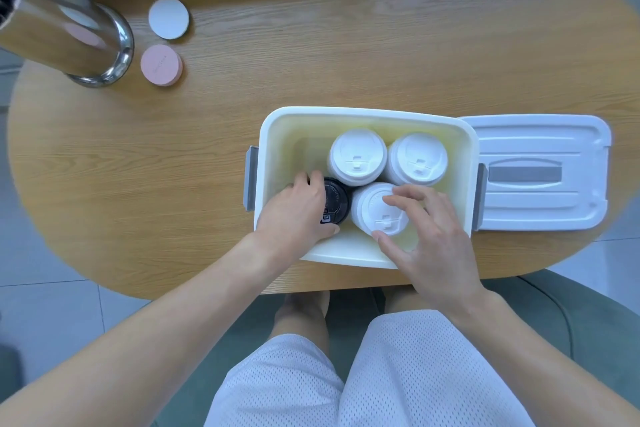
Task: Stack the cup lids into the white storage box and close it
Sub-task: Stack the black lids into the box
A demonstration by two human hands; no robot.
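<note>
My left hand [298, 208] is down inside the white box [277, 128], with my fingers and thumb curled round the black lids [335, 199] in the near left corner. My right hand [427, 236] is on the near white lids [375, 210] just beside them; my fingertips touch the top and my thumb rests at the near edge, so the fingers lie spread and loose, not squeezing. My two hands are apart, one on each stack. Two more stacks of white lids stand behind, the back left lids [356, 156] and the back right lids [417, 158], touching each other. So all the lids I can see are in the box now. The box sits on the wooden table [346, 45], near my edge. The box cover [536, 173] lies flat on the table, just to the right of the box, so the box is open. I think these lids are very light and thin, and a bit bendy. They are smooth, so a tall stack could slide or tip. I should hold a stack by its sides, low down, and press gently on top. The cover looks stiff and light; I would take it by its long edges. Far left there is a shiny metal cup [100, 45], a white round mat [168, 18] and a pink round mat [161, 65]
</note>
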